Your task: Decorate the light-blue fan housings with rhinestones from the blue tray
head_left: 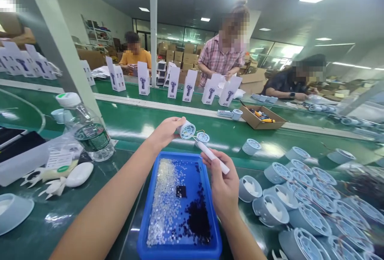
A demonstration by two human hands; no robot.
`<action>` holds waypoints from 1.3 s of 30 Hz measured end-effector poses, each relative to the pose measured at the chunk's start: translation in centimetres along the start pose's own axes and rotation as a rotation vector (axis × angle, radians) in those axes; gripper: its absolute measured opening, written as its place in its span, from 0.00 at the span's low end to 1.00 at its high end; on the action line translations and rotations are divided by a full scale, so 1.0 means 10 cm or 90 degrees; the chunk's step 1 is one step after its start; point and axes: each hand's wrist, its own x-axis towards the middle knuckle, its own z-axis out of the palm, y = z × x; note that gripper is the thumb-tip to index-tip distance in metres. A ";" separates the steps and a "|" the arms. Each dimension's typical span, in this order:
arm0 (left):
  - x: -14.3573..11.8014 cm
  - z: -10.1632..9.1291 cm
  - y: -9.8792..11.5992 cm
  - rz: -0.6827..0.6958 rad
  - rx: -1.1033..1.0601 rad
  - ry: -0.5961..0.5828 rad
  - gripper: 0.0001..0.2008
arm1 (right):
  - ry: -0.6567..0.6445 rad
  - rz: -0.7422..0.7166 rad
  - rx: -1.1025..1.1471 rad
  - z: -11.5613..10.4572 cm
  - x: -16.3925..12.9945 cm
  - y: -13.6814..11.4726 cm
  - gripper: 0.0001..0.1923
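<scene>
Above the far end of a blue tray (218,236), my left hand (168,131) grips a light blue round fan housing (187,129), its spoked face turned toward me. In my right hand (222,172) is a white cylindrical stick (213,157), possibly a tool handle, held slantwise with its far end close to the housing. A second light blue spoked round piece (203,136) with thin wires sits just beyond the stick's tip; whether they touch, I cannot tell. Inside the tray lie many small clear pieces (163,196), small black pieces (198,220) and a black square (181,191).
Many light blue fan housings (312,220) crowd the right side. At left stand a plastic bottle (93,132) and a white computer mouse (79,174). Beyond the green belt are printed boxes (189,86), a cardboard box (261,118) with tools, and several people (223,54) at work.
</scene>
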 end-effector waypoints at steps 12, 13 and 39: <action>-0.14 0.19 -0.01 0.020 0.063 -0.047 0.11 | -0.002 0.016 -0.013 -0.02 0.02 -0.01 0.16; -0.14 0.19 -0.02 0.022 0.071 -0.052 0.11 | -0.001 0.017 -0.014 -0.02 0.03 -0.01 0.16; -0.60 0.79 0.13 0.201 -0.187 0.223 0.20 | -0.234 0.123 0.146 0.07 -0.06 -0.07 0.24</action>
